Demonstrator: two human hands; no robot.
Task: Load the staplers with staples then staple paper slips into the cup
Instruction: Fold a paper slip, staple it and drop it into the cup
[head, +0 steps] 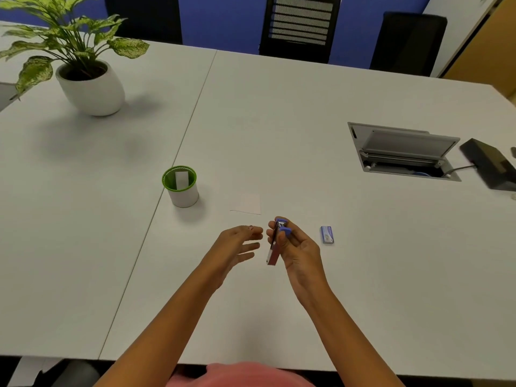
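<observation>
Staple box (327, 234), small, blue/white, has print on its top but too small to read; it lies flat on the table (307, 121) just right of the R hand (300, 248), not touching it. R hand is clamped on the stapler (275, 244), fingers and thumb curled round it, held off the table w/ the blue end far and the metal body angled down toward the near edge. L hand (237, 244) is just left of the stapler, fingers apart and loosely straight, not touching it; a tiny reddish speck at the fingertips (252, 229), can't tell what. Cup (181, 188), white w/ green rim, stands upright far-left of the hands, right beside the seam between the two tabletops; one white slip in cup (182, 180) stands on end against the inner wall. A loose paper slip (247, 203) lies flat between cup and hands, nearer the hands. Far left: potted plant (92, 88) in a white pot. Right side: cable hatch (402, 152) in the tabletop, lid propped open, a cable running out to a black unit (491, 163) at the right edge. Wide bare tabletop lies betw. the hands and the near edge, and from the slip to the far edge, where black chairs (300, 26) stand.
</observation>
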